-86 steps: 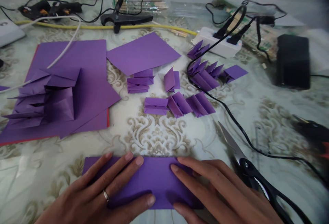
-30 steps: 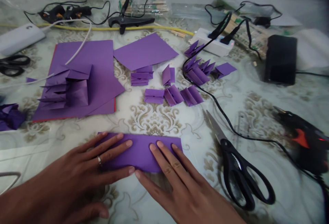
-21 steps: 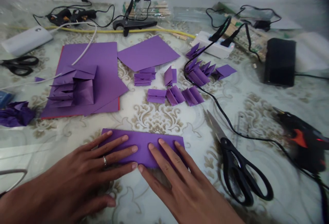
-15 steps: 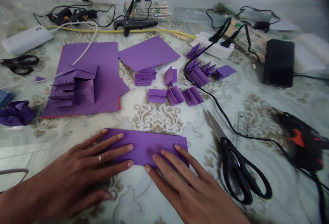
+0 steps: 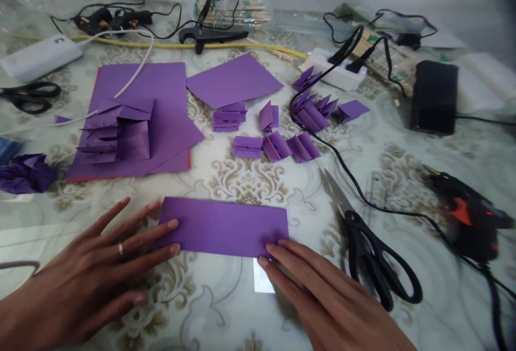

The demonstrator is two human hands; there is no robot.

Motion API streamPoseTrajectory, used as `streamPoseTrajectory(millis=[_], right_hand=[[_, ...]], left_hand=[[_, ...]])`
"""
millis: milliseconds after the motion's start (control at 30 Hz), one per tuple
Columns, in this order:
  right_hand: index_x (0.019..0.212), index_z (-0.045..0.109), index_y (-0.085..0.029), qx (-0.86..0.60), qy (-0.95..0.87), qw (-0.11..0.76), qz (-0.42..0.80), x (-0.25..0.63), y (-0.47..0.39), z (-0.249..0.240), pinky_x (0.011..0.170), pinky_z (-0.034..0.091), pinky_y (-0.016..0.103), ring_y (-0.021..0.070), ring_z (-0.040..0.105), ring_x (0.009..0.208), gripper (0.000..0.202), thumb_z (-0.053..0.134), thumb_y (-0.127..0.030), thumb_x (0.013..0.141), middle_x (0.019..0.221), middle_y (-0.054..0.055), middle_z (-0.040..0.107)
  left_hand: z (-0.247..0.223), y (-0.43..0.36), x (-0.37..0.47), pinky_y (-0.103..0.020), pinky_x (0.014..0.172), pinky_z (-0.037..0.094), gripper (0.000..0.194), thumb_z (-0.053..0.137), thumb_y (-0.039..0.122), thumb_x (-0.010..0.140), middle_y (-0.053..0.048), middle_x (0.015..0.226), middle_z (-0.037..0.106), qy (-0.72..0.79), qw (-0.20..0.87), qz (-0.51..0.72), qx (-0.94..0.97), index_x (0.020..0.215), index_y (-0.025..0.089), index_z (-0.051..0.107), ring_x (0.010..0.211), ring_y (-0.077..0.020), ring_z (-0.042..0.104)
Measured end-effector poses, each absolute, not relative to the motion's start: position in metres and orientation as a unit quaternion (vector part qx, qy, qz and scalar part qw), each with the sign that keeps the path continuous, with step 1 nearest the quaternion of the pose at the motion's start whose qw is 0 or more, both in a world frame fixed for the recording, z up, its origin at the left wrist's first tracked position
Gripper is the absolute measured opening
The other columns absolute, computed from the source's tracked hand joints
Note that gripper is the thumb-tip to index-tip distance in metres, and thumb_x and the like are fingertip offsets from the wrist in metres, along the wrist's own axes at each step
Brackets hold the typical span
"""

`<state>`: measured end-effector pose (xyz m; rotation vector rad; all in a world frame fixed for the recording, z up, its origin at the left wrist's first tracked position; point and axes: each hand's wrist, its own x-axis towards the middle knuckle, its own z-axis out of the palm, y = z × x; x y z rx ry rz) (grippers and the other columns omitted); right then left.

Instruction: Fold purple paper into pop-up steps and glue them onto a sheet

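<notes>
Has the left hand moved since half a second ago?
Yes: the left hand has shifted leftward, farther from the scissors lying on the right side of the view.

White power strip [image 5: 342, 78], yellow cable [image 5: 161, 45], black glue gun [image 5: 478, 222]

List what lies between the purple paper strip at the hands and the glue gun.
In the head view, black-handled scissors lie between the purple paper strip and the glue gun, with a black cord running between scissors and gun.
</notes>
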<state>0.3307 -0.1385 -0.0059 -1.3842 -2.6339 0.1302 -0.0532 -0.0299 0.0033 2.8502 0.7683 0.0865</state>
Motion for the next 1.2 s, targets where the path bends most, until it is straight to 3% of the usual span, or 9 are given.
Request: streamPoseTrajectory(millis=[333,500,600,700,767,900,1000,1100,1200], right_hand=[[0.142,0.071,-0.013,-0.487,-0.866,0.11,0.031,0.343,-0.149,-0.008,0.105,0.066,0.04,0.0257,0.066,0.14,0.063,0.043,0.009,0.09,0.151,0.008,0.071],[0.129,0.074,-0.014,-0.502,-0.849,0.166,0.014,0.341,-0.144,-0.005,0.1,0.062,0.043,0.0255,0.074,0.119,0.041,0.048,-0.001,0.101,0.127,0.009,0.083],[0.124,0.075,-0.015,-0.484,-0.85,0.207,0.003,0.329,-0.133,0.0,0.109,0.055,0.044,0.0255,0.073,0.119,0.034,0.052,-0.004,0.103,0.121,0.008,0.084],[0.135,0.073,-0.014,-0.452,-0.872,0.187,0.011,0.308,-0.118,0.0,0.119,0.049,0.045,0.0263,0.066,0.135,0.037,0.048,-0.01,0.107,0.14,0.008,0.078],[0.138,0.073,-0.016,-0.448,-0.878,0.167,0.013,0.296,-0.107,-0.004,0.116,0.051,0.043,0.0266,0.063,0.14,0.038,0.048,-0.018,0.109,0.149,0.008,0.073],[0.136,0.075,-0.021,-0.446,-0.882,0.153,-0.002,0.288,-0.095,-0.017,0.104,0.057,0.04,0.0262,0.067,0.131,0.038,0.044,-0.026,0.114,0.143,0.008,0.076],[0.133,0.076,-0.024,-0.446,-0.881,0.157,-0.005,0.291,-0.095,-0.02,0.101,0.056,0.038,0.0238,0.067,0.127,0.044,0.035,-0.027,0.117,0.137,0.005,0.079],[0.129,0.077,-0.027,-0.451,-0.876,0.172,0.002,0.295,-0.098,-0.021,0.1,0.055,0.036,0.0217,0.068,0.122,0.04,0.039,-0.024,0.116,0.132,0.002,0.081],[0.131,0.076,-0.027,-0.449,-0.877,0.173,0.007,0.297,-0.101,-0.025,0.099,0.056,0.035,0.022,0.067,0.122,0.034,0.047,-0.024,0.114,0.134,0.003,0.08]], left_hand=[[-0.001,-0.043,-0.068,-0.053,0.14,0.011,0.054,0.047,0.019,0.105,0.013,0.176,0.041,0.315,0.096,0.047,0.943,0.155,0.035,0.06,0.166,-0.0332,0.032],[0.008,-0.037,-0.05,-0.054,0.14,0.014,0.043,0.055,0.024,0.105,0.003,0.174,0.046,0.285,0.093,0.083,0.95,0.146,0.028,0.066,0.167,-0.0326,0.031],[0.011,-0.024,-0.024,-0.048,0.139,0.023,0.014,0.058,0.016,0.104,-0.004,0.164,0.06,0.231,0.113,0.11,0.96,0.108,0.021,0.07,0.159,-0.0265,0.046],[0.009,-0.011,0.004,-0.044,0.129,0.043,0.019,0.054,0.013,0.107,-0.008,0.137,0.076,0.19,0.101,0.143,0.966,0.095,0.019,0.067,0.14,-0.0254,0.065],[0.006,-0.005,0.017,-0.044,0.121,0.052,0.025,0.051,0.01,0.108,-0.006,0.121,0.079,0.19,0.088,0.155,0.966,0.092,0.019,0.067,0.125,-0.0253,0.071],[-0.001,-0.002,0.028,-0.045,0.109,0.057,0.029,0.049,0.008,0.103,-0.007,0.112,0.079,0.186,0.091,0.158,0.965,0.114,0.02,0.072,0.111,-0.0264,0.073],[-0.006,-0.001,0.027,-0.046,0.123,0.049,0.054,0.048,0.002,0.094,-0.008,0.139,0.075,0.168,0.115,0.131,0.97,0.141,0.021,0.066,0.134,-0.0248,0.066],[-0.009,0.001,0.025,-0.043,0.13,0.043,0.075,0.047,-0.002,0.081,-0.007,0.163,0.06,0.143,0.144,0.096,0.974,0.152,0.017,0.059,0.158,-0.0227,0.047],[-0.009,0.002,0.022,-0.043,0.131,0.041,0.088,0.048,-0.001,0.073,-0.006,0.171,0.051,0.137,0.166,0.062,0.975,0.159,0.018,0.054,0.164,-0.0218,0.037]])
